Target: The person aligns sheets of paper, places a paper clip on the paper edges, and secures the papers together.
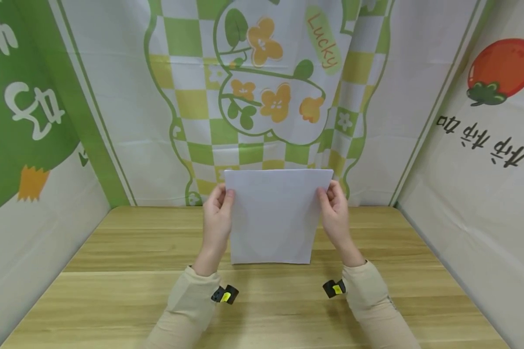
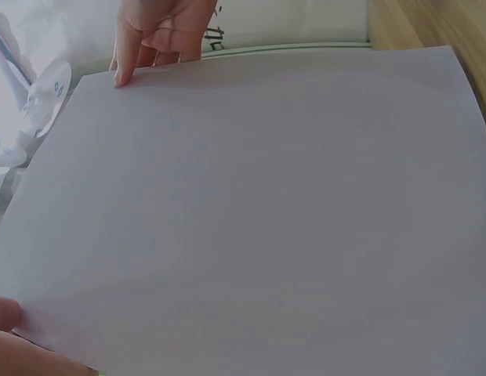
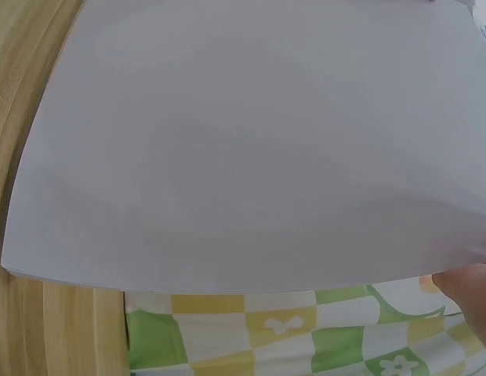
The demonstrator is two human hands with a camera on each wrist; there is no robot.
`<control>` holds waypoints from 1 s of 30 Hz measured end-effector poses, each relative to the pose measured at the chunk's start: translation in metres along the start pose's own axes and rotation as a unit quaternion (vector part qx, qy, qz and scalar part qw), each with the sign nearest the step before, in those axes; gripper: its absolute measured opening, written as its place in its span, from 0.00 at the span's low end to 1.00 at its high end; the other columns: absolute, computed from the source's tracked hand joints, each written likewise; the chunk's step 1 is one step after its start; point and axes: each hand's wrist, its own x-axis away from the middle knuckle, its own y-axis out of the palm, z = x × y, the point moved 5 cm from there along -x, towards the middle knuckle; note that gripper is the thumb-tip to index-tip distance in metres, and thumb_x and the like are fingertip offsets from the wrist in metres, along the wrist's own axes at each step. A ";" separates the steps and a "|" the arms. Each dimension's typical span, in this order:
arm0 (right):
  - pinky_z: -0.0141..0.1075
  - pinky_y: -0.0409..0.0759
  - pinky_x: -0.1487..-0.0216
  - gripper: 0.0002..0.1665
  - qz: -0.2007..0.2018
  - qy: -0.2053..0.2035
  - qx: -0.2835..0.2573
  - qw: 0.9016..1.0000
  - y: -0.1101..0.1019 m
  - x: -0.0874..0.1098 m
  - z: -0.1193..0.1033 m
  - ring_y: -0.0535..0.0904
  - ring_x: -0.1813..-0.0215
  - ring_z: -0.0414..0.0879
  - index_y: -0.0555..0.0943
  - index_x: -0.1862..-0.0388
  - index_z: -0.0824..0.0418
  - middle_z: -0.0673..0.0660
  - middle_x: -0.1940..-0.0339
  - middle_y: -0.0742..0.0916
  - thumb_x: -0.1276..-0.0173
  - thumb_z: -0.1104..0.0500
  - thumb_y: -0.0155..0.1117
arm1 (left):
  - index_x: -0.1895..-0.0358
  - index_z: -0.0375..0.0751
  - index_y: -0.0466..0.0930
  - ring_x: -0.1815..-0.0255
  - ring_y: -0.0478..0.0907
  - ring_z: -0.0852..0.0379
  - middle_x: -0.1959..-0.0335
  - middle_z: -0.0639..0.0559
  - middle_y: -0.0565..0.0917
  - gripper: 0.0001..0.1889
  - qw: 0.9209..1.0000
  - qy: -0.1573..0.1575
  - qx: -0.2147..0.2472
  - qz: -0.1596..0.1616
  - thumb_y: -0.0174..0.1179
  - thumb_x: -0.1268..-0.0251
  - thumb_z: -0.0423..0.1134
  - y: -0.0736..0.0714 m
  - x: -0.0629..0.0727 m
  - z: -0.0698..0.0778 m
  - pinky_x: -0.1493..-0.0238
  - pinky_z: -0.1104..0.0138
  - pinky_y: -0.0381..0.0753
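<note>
A stack of white paper (image 1: 272,218) stands upright over the wooden table, its lower edge right at the tabletop in the head view. My left hand (image 1: 217,213) pinches its left edge near the top, thumb on the near face and fingers curled behind. On the opposite edge, at about the same height, my right hand (image 1: 334,213) grips it the same way. Blank paper (image 2: 259,211) fills most of the left wrist view, with the right hand (image 2: 165,31) at its far edge. Several sheet edges show along the border of the paper (image 3: 227,157) in the right wrist view.
The wooden table (image 1: 135,286) reaches back to a curtain (image 1: 188,121) with green and yellow checks. Printed cloth walls stand on both sides, the right one bearing a tomato picture (image 1: 502,70). Black wrist cameras (image 1: 225,294) sit on both sleeves.
</note>
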 end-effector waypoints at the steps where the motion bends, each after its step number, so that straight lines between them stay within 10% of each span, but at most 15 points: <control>1: 0.28 0.77 0.57 0.15 0.000 0.000 0.000 1.000 0.000 0.000 -0.001 0.79 0.57 0.40 0.68 0.48 0.75 0.51 0.59 0.82 0.26 0.64 0.49 | 0.51 0.30 0.74 0.60 0.74 0.58 0.59 0.44 0.79 0.11 1.000 0.001 -0.001 0.001 0.47 0.27 0.34 0.000 0.000 0.001 0.57 0.70 0.72; 30: 0.28 0.76 0.55 0.15 -0.007 -0.001 -0.026 1.000 0.000 -0.001 -0.008 0.78 0.56 0.39 0.66 0.48 0.75 0.50 0.59 0.81 0.27 0.65 0.50 | 0.52 0.31 0.75 0.61 0.74 0.58 0.61 0.49 0.79 0.10 1.000 0.018 0.008 0.015 0.51 0.29 0.34 -0.001 0.000 0.004 0.55 0.69 0.73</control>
